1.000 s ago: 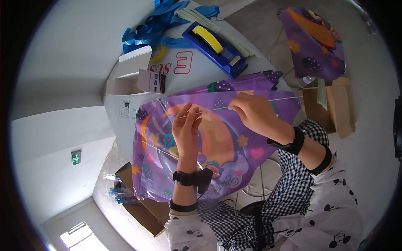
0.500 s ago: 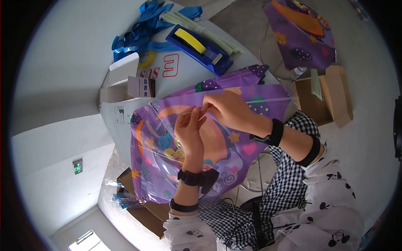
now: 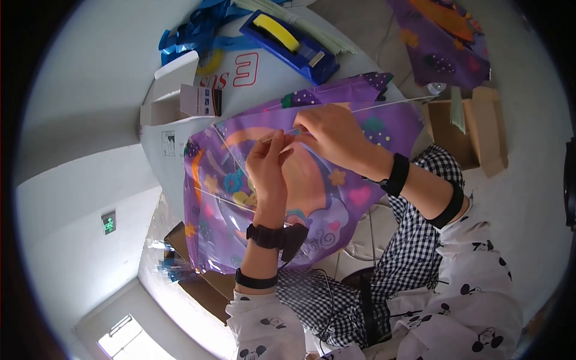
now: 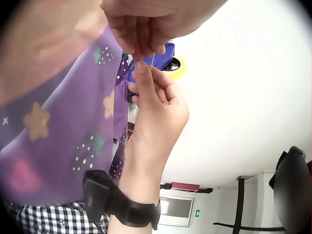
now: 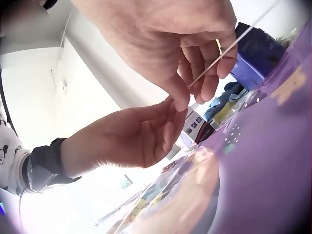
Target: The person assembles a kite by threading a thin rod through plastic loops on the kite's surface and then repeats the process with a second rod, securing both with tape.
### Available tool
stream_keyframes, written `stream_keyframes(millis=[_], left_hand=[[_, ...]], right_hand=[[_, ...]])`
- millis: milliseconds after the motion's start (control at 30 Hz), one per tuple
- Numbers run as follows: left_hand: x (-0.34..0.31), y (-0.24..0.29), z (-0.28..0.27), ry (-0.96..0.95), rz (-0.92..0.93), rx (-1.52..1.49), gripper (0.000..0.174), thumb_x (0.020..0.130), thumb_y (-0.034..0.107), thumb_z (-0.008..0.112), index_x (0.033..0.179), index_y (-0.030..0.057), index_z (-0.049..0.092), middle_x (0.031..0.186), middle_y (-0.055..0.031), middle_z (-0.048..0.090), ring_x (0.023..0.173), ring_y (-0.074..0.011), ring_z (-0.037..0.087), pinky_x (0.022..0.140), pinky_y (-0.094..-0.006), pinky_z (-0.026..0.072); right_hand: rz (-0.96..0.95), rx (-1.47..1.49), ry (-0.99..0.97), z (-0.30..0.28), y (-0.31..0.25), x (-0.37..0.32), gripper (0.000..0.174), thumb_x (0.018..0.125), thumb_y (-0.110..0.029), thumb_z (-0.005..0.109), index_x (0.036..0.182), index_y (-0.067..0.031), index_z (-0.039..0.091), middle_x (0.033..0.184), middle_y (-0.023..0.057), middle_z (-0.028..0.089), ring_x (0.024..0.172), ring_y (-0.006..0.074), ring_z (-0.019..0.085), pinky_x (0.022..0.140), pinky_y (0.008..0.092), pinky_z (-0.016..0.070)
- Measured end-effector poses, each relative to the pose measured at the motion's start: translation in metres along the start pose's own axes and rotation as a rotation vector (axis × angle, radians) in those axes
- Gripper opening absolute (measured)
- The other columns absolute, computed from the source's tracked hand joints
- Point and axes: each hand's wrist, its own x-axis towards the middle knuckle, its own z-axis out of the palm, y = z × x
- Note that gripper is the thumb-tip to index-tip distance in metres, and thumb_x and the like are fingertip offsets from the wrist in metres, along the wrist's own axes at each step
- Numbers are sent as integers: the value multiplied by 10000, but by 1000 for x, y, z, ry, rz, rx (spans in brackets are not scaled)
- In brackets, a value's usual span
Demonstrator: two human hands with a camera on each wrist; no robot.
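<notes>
A thin white rod (image 3: 390, 105) crosses over a purple printed sheet (image 3: 354, 174), which looks like a kite sail. My right hand (image 3: 333, 135) pinches the rod with thumb and fingertips, and the rod slants away past its fingers in the right wrist view. Close against it, my left hand (image 3: 267, 162) has its thumb and fingers pinched together on the rod's end. Fingertips of both hands meet over the sheet's printed arch, hiding whatever lies between them. Other thin rods (image 3: 225, 201) run across the sheet's left part.
Beyond the sheet, a blue tape dispenser (image 3: 291, 48), a small white box (image 3: 201, 100), blue ribbon (image 3: 198, 30) and a bundle of pale sticks (image 3: 324, 37) lie on the grey table. At right stand an open cardboard box (image 3: 489, 132) and another purple sheet (image 3: 447, 48).
My right hand has slid left along the rod, from well apart to fingertip contact with my left hand. My left hand keeps its pinch. The head view has shifted slightly.
</notes>
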Motion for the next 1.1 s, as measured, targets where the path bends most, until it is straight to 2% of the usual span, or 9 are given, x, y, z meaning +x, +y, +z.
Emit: stream_keyframes(millis=[100,300,500,600,700,800,933,1033,1100], left_hand=[[-1,1,2,3,21,-23,194,931,190,659,1003,10,653,918,-67,685,878,-136,666,732,-249,523],[7,8,-14,116,101,-135,161,953,189,625,983,32,642,905,-66,691,905,-156,679,716,-250,518],[19,24,-62,214,201,-112,141,954,205,628,986,68,637,959,-49,690,944,-169,677,743,-258,507],[25,17,-66,194,95,-109,146,963,211,613,963,67,638,937,-41,683,942,-179,679,740,-269,510],[25,8,-56,132,35,27,214,969,257,603,957,44,612,895,-36,669,878,-171,674,728,-277,507],[36,-18,-55,333,351,735,220,951,251,607,940,33,584,872,-42,640,817,-179,642,713,-333,495],[20,-15,-40,167,876,1266,177,915,200,632,930,44,552,840,-60,607,750,-209,594,715,-358,465],[11,3,-27,260,703,869,148,928,170,626,954,45,550,836,-35,585,752,-137,572,677,-314,443],[17,15,-29,350,624,541,114,951,135,595,979,36,547,836,-21,565,742,-96,551,672,-266,441]], right_hand=[[10,21,38,5,4,-1,203,760,-146,731,857,-76,566,739,44,634,695,258,640,612,384,460],[7,-16,75,-4,11,2,205,786,-144,733,860,-64,559,739,68,639,663,263,640,564,373,466],[61,13,47,-12,18,2,220,781,-123,743,874,-56,556,724,78,640,647,263,635,565,360,470],[71,2,19,-8,20,-1,222,779,-117,746,879,-54,557,719,79,640,647,267,637,559,357,468],[90,25,-4,-7,22,-4,218,786,-133,720,838,-40,529,726,116,617,674,335,620,575,431,457],[202,9,-82,-11,26,-8,223,794,-138,718,853,-38,527,732,124,618,680,339,624,577,431,460],[242,90,-59,-7,29,-13,218,810,-135,719,882,-34,539,750,118,638,676,303,637,584,384,473],[273,307,-86,-4,14,-16,186,878,-138,690,937,-24,555,761,56,584,653,143,555,586,276,441],[383,556,-192,-3,-9,-19,181,904,-159,667,971,-30,560,782,19,554,683,87,508,595,244,418]])
